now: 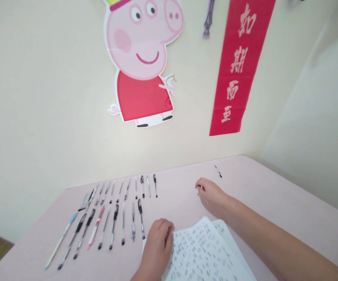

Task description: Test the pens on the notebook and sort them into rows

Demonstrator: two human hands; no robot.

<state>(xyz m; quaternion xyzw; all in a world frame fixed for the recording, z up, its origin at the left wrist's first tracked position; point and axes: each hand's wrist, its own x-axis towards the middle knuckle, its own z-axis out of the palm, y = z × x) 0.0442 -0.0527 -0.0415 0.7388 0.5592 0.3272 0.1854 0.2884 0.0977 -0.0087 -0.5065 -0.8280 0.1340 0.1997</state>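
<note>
My left hand (157, 242) rests with curled fingers on the left edge of a stack of white paper sheets (204, 253) covered in handwriting. My right hand (211, 195) lies on the pink table (274, 195) just beyond the paper, fingers drawn together as in a pinch; what it holds, if anything, is too small to make out. Two rows of several pens (113, 212) lie side by side to the left of my left hand.
A single small dark pen (218, 171) lies apart at the table's far edge. A cartoon pig cutout (144, 62) and a red banner (239, 66) with gold characters hang on the cream wall. The table's left corner drops off to the floor.
</note>
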